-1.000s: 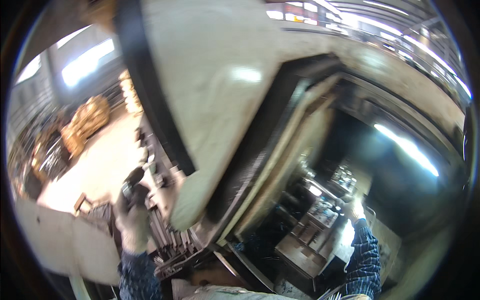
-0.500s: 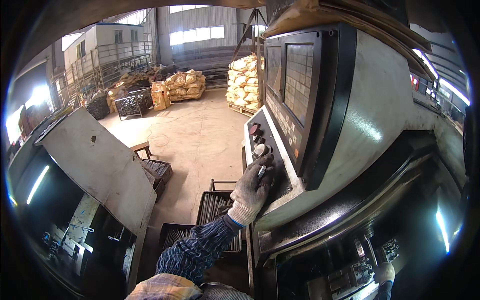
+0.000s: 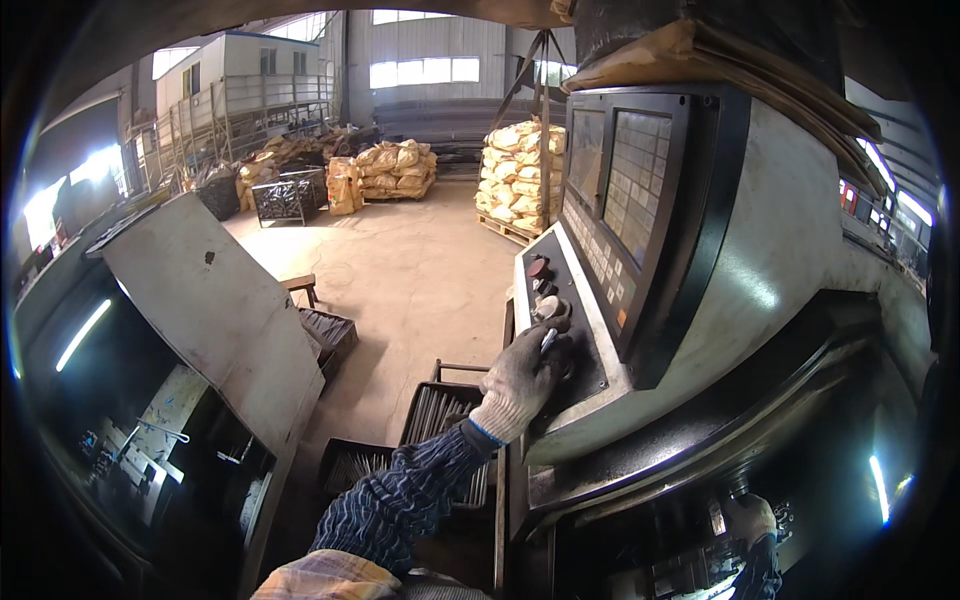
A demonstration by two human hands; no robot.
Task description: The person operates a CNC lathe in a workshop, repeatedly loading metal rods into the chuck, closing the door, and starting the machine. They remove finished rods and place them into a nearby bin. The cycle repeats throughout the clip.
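My left hand [image 3: 525,370] curls on the lower panel [image 3: 588,345], just below its pale knob [image 3: 548,307] — probably for easy reach. Under the panel, my right hand [image 3: 750,518] is inside the machine [image 3: 700,428] — either grip, I cannot tell.

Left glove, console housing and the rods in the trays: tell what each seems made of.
Left glove: ribbed-cuffed knit, perhaps cotton, matte, darkened by grime or coating.
Console housing: probably painted metal, glossy, bright highlight.
Rods: likely bare steel, grey, dull sheen.
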